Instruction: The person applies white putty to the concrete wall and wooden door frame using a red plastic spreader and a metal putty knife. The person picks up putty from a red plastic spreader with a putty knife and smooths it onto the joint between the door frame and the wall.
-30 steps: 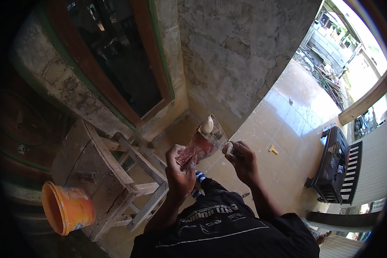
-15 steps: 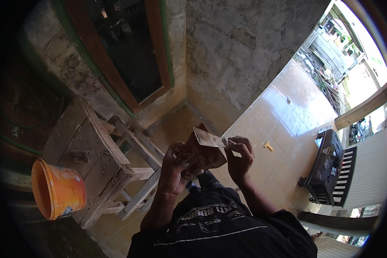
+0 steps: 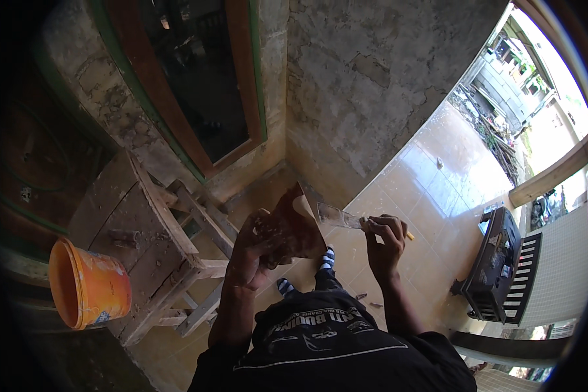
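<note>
My left hand is closed around a reddish-brown, thin square board, held tilted in front of my body. A pale smear shows near the board's upper edge. In my right hand is a flat putty knife with a smeared, see-through-looking blade, pinched at its handle end. The blade points left toward the board, with a small gap between them. My right fingers partly hide the handle.
At left, an orange bucket rests on a worn wooden bench. Patchy grey walls and a wood-framed window stand ahead. A dark slatted piece of furniture is at right. Behind my right hand, a yellow object lies on the tiles.
The putty knife has moved right, off the board's face where it lay before. My left hand has turned the board more upright, and its pale smear now shows.
</note>
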Motion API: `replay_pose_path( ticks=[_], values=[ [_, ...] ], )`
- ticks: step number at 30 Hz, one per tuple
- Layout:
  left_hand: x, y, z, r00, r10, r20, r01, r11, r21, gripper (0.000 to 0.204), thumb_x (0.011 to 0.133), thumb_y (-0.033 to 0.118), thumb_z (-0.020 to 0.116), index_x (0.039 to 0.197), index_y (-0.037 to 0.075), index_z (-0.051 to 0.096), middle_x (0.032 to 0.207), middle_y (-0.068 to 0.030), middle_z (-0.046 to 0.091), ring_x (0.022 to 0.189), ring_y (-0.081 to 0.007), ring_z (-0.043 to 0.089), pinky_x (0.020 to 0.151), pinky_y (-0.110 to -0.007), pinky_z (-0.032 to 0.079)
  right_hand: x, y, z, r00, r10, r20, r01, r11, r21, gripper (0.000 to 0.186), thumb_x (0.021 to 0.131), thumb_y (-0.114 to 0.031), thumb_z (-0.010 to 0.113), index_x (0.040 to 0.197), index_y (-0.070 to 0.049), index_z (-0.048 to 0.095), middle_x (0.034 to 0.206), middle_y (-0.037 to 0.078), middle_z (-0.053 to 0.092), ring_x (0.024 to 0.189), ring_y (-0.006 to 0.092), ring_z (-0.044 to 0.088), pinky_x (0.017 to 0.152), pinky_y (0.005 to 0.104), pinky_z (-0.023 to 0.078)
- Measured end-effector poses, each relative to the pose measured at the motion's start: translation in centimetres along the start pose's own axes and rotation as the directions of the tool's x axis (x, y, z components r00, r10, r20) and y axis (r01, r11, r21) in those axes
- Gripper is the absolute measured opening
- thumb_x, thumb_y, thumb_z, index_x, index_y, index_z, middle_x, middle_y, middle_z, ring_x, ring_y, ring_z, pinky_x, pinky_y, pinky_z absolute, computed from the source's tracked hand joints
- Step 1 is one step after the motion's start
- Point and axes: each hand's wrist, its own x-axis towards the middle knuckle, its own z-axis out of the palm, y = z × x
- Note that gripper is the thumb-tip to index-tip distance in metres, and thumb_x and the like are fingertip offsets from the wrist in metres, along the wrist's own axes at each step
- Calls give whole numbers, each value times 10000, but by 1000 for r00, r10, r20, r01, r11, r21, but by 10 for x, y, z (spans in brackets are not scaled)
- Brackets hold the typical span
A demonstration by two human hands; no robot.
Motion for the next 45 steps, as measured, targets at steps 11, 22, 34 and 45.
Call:
replay_pose_path(
  ticks=[11,22,34,45],
  values=[
    [31,-5,66,804,587,-96,-417,671,613,533,764,-61,594,1205,39,311,1099,-138,446,945,-175,514,792,-310,505,16,-1,-54,699,413,584,-671,663,333,306,777,-37,646,1064,32,565,776,162,635,681,183,630,607,297,462],
    [53,-26,96,687,724,62,-504,413,758,527,782,-30,624,1196,28,303,1071,-109,424,953,-159,476,832,-286,447,52,18,-47,703,389,595,-579,799,161,275,772,-95,657,1020,8,596,835,180,639,755,306,643,669,344,482],
    [97,-56,108,684,678,270,-485,146,862,400,839,-29,570,1159,-44,332,1013,-145,473,880,-181,555,778,-289,475,81,65,-37,696,376,612,-639,714,287,253,795,-67,641,1024,34,597,752,112,607,664,174,579,600,288,443],
    [141,-74,112,873,484,66,-258,342,904,484,780,-71,572,1202,-3,345,1004,-149,572,931,-199,598,788,-324,493,114,111,-14,687,306,659,-700,522,487,240,809,-63,646,1010,57,594,724,44,579,579,73,501,517,231,407]
  ],
)
